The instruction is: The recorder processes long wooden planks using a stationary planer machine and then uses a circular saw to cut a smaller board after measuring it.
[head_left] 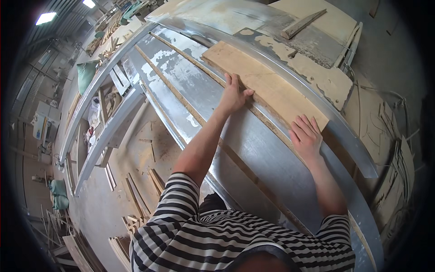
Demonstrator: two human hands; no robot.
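Note:
A wide, light-brown wooden board lies flat at a slant on a grey metal machine table. Its far long side runs along a raised metal rail. My left hand rests at the board's near edge, thumb and fingers apart. Toward the board's right end, my right hand has its fingers stretched out over the near corner. Neither hand is wrapped round the wood. Several narrow slots filled with sawdust cross the table top lengthwise.
Past the rail, a wedge-shaped wood piece lies on a dusty surface. A metal side frame extends at left. Wooden strips lie on the floor at lower left; thin offcuts pile up at right. A green sack stands farther back.

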